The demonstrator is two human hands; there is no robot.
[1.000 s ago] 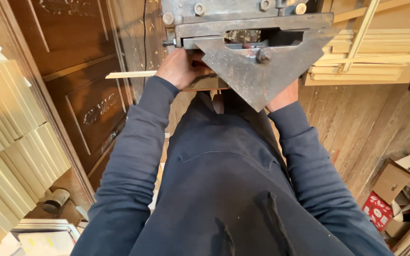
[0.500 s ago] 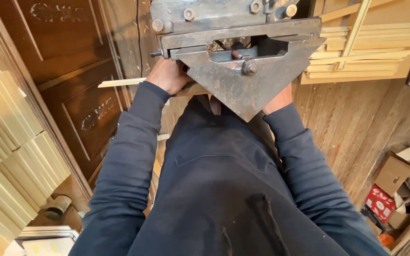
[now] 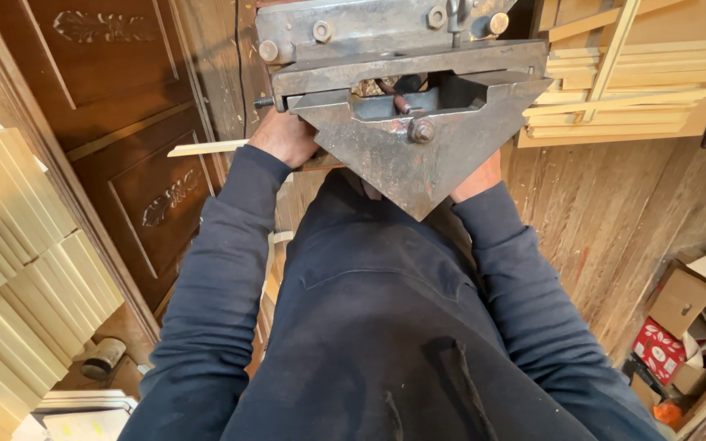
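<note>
The left hand [image 3: 286,137] is closed around a thin pale wooden strip [image 3: 206,148], which juts out leftward from under the grey triangular steel machine head [image 3: 406,159]. The right hand [image 3: 477,178] sits tucked beneath the machine's right edge; whether it grips anything cannot be told. Pale wooden slats [image 3: 631,86] lie stacked behind, at upper right.

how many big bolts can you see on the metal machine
4, maybe more hidden. One bolt at the machine's upper left, a second just right of it, a third near the top, and a fourth centred on the triangular plate.
</note>
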